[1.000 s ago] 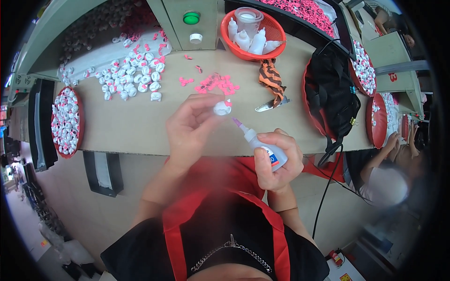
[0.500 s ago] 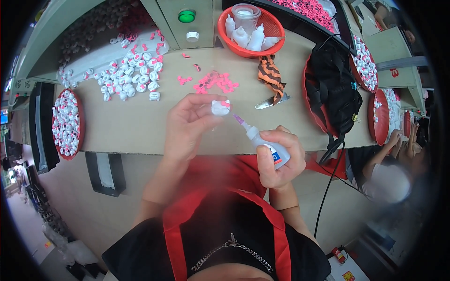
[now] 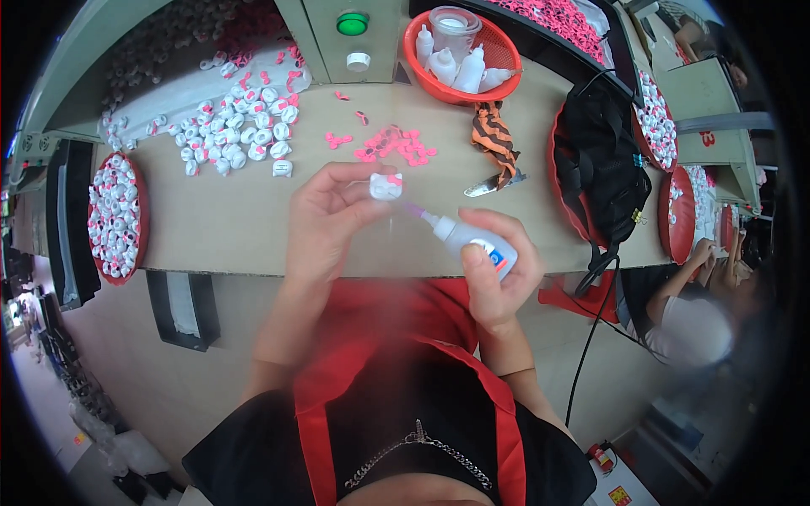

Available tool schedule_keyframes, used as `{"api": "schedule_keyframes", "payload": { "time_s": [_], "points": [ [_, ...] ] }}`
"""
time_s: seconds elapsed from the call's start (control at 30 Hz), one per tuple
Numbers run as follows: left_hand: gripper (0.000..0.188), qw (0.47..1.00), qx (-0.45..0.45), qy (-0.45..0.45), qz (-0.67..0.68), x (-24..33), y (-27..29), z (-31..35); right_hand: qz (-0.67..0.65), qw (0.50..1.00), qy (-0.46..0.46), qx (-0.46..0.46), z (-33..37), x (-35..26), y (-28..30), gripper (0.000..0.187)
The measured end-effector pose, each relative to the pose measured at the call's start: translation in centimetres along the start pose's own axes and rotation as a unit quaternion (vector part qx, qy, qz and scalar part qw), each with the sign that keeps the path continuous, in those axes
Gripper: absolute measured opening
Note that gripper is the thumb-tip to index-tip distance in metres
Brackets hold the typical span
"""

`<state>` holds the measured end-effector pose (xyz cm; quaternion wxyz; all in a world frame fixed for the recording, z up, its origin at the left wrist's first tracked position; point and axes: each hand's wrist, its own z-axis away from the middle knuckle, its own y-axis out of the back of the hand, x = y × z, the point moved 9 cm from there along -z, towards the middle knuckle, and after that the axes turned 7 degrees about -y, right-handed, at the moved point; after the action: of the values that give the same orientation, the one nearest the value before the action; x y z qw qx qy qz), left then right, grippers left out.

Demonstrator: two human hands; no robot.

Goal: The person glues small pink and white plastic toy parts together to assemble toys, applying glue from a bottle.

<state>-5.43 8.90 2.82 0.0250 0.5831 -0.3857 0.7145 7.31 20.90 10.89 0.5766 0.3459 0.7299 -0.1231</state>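
Note:
Between the thumb and fingers of my left hand is a small white cat-head figure with a pink bow at its upper right. My right hand grips a squeeze glue bottle, its body translucent white with a blue-and-white label. Its purple nozzle tip points up and left, just below and right of the figure; whether they touch I cannot tell. Beyond my hands lies a loose pile of flat pink bows on the beige table.
White figures with pink bows are spread at the back left. A red bowl at left holds more. An orange basket carries white bottles and a clear cup. Right of it lie a cloth-wrapped blade and a black bag. Another person sits at right.
Both hands have shifted slightly left relative to the table. The figure is turned a little, with more of its front showing. The bottle leans more to the left, its nozzle still close to the figure.

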Motion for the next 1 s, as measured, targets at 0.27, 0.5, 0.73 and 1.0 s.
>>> {"api": "schedule_keyframes", "payload": {
  "time_s": [0.27,0.5,0.73,1.0],
  "points": [
    [0.033,0.997,0.074,0.009,-0.038,-0.7,4.4,1.2,0.127,0.963,-0.235,-0.044,-3.1,13.0,-2.4,0.021],
    [0.030,0.998,0.047,0.012,-0.046,-1.5,2.8,1.5,0.383,0.919,-0.057,-0.076,-5.6,11.0,-4.6,0.022],
    [0.028,0.997,0.019,0.029,-0.065,-3.0,0.7,1.3,0.310,0.944,-0.110,-0.028,-4.4,11.6,-0.1,0.019],
    [0.029,0.997,0.014,0.024,-0.073,-3.4,0.4,1.3,0.264,0.952,-0.145,-0.046,-4.5,11.7,1.4,0.018]
  ]
}}
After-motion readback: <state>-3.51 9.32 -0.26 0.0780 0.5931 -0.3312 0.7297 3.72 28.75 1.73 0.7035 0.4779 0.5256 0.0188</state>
